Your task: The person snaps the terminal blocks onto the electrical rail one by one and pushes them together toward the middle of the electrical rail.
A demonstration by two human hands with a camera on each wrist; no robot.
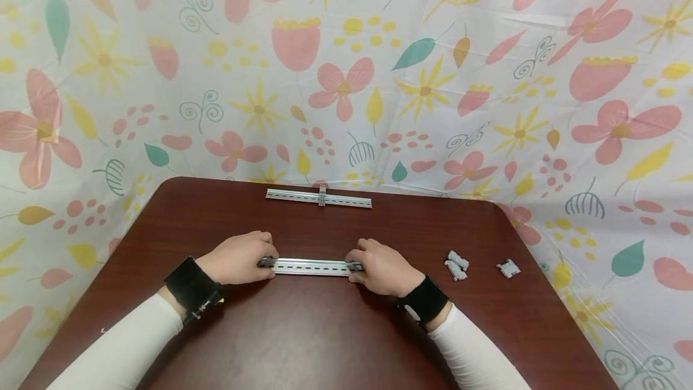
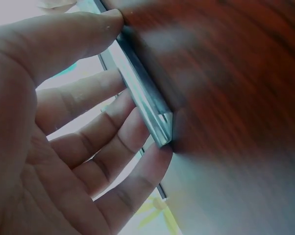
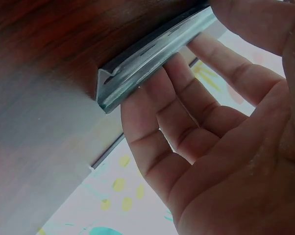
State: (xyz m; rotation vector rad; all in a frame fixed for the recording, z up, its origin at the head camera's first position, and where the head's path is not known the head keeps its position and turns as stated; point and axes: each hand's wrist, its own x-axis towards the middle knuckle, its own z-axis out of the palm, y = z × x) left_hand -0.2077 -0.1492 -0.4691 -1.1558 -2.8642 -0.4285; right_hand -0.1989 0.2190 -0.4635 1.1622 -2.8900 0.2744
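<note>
A slotted metal DIN rail (image 1: 311, 267) lies crosswise near the middle of the table, a hand at each end. My left hand (image 1: 243, 259) pinches its left end, thumb on the near edge and fingers along the far edge. In the left wrist view, the end of the DIN rail (image 2: 143, 93) sticks out past the thumb, by the fingertips. The right end is pinched the same way by my right hand (image 1: 381, 266). The right wrist view has the fingertips against the far side of the DIN rail (image 3: 152, 61).
Near the table's back edge lies a second DIN rail (image 1: 346, 200) with a small grey clip-on block (image 1: 322, 195) across its middle. Right of my right hand are small grey plastic pieces (image 1: 456, 265), and another grey piece (image 1: 508, 268) farther right. A flowered curtain (image 1: 346, 77) hangs behind the table (image 1: 303, 330).
</note>
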